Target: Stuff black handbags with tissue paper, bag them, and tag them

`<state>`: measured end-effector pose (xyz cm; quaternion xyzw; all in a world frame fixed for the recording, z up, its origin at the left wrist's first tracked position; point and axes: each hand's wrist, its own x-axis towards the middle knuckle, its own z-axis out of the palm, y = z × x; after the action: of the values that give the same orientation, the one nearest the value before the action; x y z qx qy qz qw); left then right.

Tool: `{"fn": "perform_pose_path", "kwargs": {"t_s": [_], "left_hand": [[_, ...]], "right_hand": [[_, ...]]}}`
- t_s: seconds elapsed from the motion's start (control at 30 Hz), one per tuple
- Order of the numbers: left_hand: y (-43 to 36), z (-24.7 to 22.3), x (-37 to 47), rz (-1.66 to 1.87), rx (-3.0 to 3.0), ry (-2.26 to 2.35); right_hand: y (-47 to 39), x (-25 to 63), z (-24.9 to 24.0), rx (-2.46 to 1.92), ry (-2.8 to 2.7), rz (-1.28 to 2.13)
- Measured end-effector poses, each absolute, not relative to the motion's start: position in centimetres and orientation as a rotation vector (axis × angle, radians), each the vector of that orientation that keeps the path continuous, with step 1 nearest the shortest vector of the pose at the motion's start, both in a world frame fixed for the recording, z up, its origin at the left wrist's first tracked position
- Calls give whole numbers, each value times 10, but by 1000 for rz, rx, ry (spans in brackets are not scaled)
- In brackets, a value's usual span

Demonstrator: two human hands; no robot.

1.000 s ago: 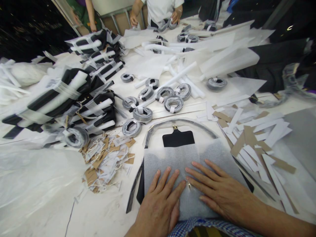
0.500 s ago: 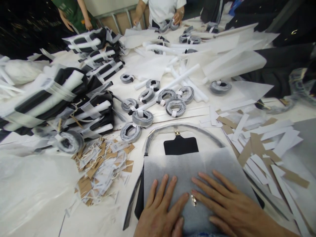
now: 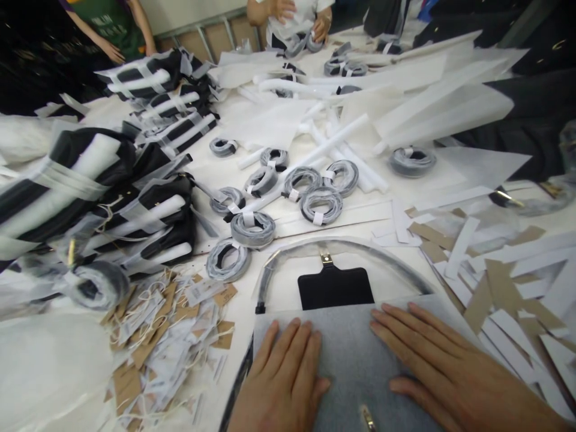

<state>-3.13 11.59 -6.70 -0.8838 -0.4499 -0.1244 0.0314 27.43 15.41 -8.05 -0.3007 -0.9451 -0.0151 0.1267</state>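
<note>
— Where are the hands?
— Both on a gray sheet, toward the tabletop's near edge. The left hand lies flat, fingers straight and together, thumb out sideways. The right hand is flat too, fingers extended and slightly fanned.
— What shows around the sheet?
— A black flap past its far edge, framed by an arched handle in clear film. A metal clasp shows lower down.
— And underneath?
— Probably a bag; the sheet covers too much to be sure.
— Either side?
— Paper tags left, card strips right, coiled straps farther toward the tabletop's far edge.
</note>
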Motion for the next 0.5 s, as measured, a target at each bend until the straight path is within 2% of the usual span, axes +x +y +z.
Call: {"fn": "perform_pose_path", "kwargs": {"t_s": [0.3, 0.5], "left_hand": [[129, -53, -25, -376, -2775, -1534], [132, -58, -20, -430, -2825, -1535]], "right_hand": [[174, 269, -63, -814, -2671, 141], [159, 276, -69, -861, -2642, 125]]}}
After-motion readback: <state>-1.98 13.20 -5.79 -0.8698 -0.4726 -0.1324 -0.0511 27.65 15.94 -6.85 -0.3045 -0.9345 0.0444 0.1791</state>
